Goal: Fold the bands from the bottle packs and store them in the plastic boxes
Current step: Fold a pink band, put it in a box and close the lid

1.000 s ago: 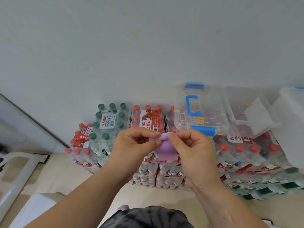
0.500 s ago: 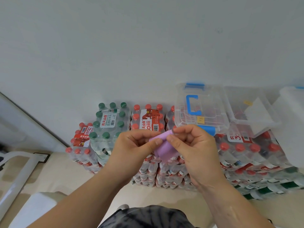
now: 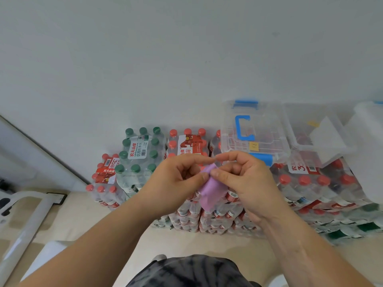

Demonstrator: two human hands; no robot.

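A folded purple band (image 3: 209, 191) hangs between my two hands, in front of the stacked bottle packs (image 3: 186, 146). My left hand (image 3: 176, 183) pinches its upper left edge with thumb and fingers. My right hand (image 3: 246, 183) pinches the upper right edge, fingers curled over the top. A clear plastic box with a blue handle and blue latches (image 3: 255, 131) sits closed on the packs just behind my right hand. An open clear box (image 3: 306, 129) stands to its right.
Green-capped packs (image 3: 141, 150) and red-capped packs (image 3: 321, 183) are stacked against the white wall. A white container (image 3: 369, 146) stands at the far right. A white frame (image 3: 27, 220) lies on the floor at the left.
The band has turned from flat and wide to hanging more upright and narrower. Both hands have moved closer together and slightly lower.
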